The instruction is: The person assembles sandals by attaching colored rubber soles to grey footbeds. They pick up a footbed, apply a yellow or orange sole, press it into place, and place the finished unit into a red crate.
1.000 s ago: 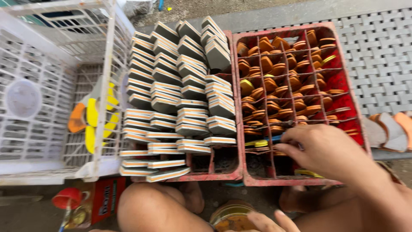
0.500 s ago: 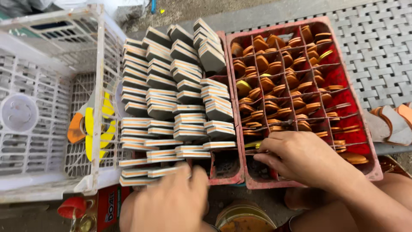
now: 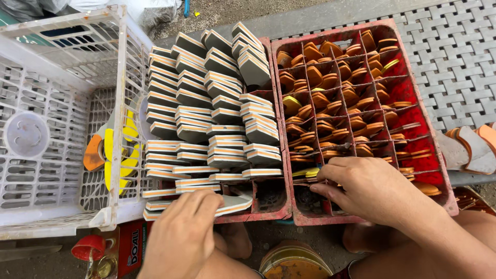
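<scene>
- The left hand [image 3: 183, 235] has its fingers pinched on a grey, white and orange wedge piece [image 3: 235, 202] at the near edge of the left red crate [image 3: 276, 206].
- The right hand [image 3: 369, 188] rests at the near edge of the right red crate [image 3: 444, 155], fingers curled together over small yellow pieces [image 3: 306, 173].
- Brown round pieces [image 3: 330, 103] fill that crate.
- A white plastic crate [image 3: 62, 103] stands just beside, on the left.

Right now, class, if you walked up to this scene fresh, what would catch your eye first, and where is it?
First, the red crate packed with grey wedge pieces edged in white and orange, filling the middle. Right of it, a second red crate has compartments full of orange discs. At the near edge, the left hand rests on a wedge piece while the right hand reaches into the disc crate; a white plastic crate lies on the left.
</scene>
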